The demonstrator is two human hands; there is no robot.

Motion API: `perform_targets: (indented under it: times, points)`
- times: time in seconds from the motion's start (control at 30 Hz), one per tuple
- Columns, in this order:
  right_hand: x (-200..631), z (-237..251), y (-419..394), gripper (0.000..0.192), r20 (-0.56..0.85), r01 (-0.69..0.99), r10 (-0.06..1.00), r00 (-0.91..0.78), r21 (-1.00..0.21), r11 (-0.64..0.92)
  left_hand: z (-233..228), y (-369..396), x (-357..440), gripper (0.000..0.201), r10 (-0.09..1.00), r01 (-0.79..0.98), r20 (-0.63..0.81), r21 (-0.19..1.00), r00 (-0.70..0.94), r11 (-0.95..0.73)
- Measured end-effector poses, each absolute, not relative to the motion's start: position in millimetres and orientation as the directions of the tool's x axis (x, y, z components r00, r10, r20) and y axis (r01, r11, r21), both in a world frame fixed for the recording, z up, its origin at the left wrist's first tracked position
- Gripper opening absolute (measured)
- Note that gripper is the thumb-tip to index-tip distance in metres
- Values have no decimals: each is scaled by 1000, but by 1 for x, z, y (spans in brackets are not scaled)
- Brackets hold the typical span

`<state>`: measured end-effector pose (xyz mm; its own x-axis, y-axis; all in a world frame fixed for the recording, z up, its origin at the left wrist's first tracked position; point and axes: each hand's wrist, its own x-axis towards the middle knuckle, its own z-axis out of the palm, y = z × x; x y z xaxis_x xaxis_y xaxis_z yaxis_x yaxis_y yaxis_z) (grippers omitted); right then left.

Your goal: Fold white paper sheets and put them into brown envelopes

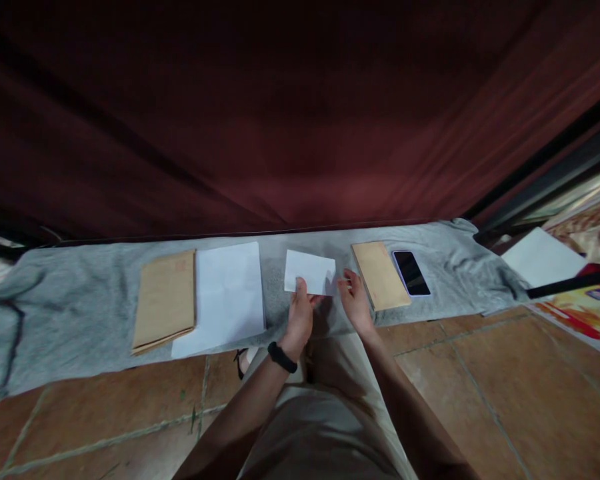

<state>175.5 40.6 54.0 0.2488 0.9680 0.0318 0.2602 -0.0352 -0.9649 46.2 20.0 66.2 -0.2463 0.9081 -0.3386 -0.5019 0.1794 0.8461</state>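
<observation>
Hands on a white sheet
Left hand (299,313) fingers clamp the sheet (310,272); right hand (354,301) fingers, apart, touch its right edge, just beside an envelope (380,275) on the grey cloth (80,307).

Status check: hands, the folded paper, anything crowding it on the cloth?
Left hand grips folded white paper at its near edge. Right hand open, fingertips at the paper's right edge. Brown envelope close beside right hand; phone beyond it.
</observation>
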Motion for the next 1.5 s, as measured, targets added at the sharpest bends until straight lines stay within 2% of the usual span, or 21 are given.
perform_targets:
  times: [0.07,0.17,0.27,0.37,0.43,0.47,0.53,0.57,0.6,0.67,0.7,0.8,0.9,0.97,1.07,1.17,1.3,1.5]
  points:
    - [177,36,38,53,-136,134,965,224,-976,-169,59,15,51,40,858,-664,-473,710,-200,236]
    - [178,15,33,56,-305,-48,938,166,-952,-301,50,6,53,30,811,-726,-560,627,-169,282]
    - [179,4,31,56,-322,-73,929,185,-947,-313,45,-7,46,21,790,-722,-597,606,-136,334]
    - [180,-3,30,56,-264,-29,946,190,-964,-264,42,-24,34,24,764,-637,-645,581,21,507]
    - [179,-8,30,58,-226,2,955,190,-973,-230,41,-36,29,28,769,-493,-634,643,87,586]
    - [178,-11,29,58,-209,21,959,194,-976,-217,41,-41,27,30,804,-395,-592,724,64,565]
    - [174,-15,28,57,-167,82,964,207,-979,-187,40,-46,26,31,924,-120,-380,920,-48,372]
    - [171,-16,27,56,-132,132,968,213,-978,-163,40,-47,26,31,971,54,-219,973,-93,224]
    - [169,-17,26,54,-91,195,972,219,-971,-135,39,-46,25,31,993,234,-54,969,-103,77]
    - [165,-16,23,49,-16,337,977,211,-937,-88,35,-41,24,37,982,553,189,820,-21,-146]
    - [165,-14,21,47,12,411,980,197,-909,-71,31,-39,23,42,970,674,240,710,42,-205]
    - [168,-7,14,48,73,620,986,151,-784,-38,18,-33,22,52,958,873,223,412,181,-261]
    - [171,1,9,48,173,724,979,106,-689,44,4,-34,24,56,957,927,186,265,222,-267]
    - [166,5,7,49,218,695,975,29,-706,137,-3,-35,25,58,949,932,190,217,252,-291]
    - [148,7,6,53,207,581,966,-155,-772,258,-13,-31,24,59,928,920,201,179,313,-349]
    - [130,5,7,57,199,567,941,-273,-757,325,-20,-23,19,60,919,912,201,168,339,-373]
    - [122,1,8,56,190,676,928,-319,-641,364,-19,-18,10,63,919,909,182,172,350,-380]
    - [133,-7,6,54,171,847,952,-252,-437,303,-7,-19,9,62,943,918,138,227,302,-327]
